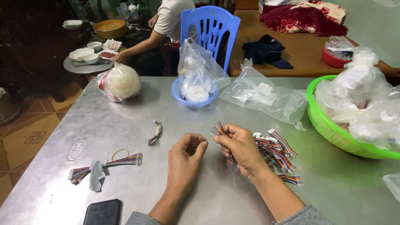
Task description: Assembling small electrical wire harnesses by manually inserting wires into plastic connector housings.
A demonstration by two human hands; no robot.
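Observation:
My right hand (241,148) pinches a small bundle of rainbow-coloured ribbon wires (218,128), its ends sticking up from my fingertips. My left hand (188,156) is just left of it, fingers curled loosely together and apparently holding nothing. A pile of the same multicoloured wire pieces with white connectors (277,152) lies on the metal table (175,116) right of my right hand. A finished bundle of wires (125,160) with a rubber band and a scrap of grey paper lies at the front left.
A green basket (329,125) full of plastic bags stands at the right. A small blue bowl (192,101) with a bag, a clear bag (266,98), a wrapped white ball (121,82) and a black phone (103,212) are on the table. A person sits beyond on a blue chair (210,29).

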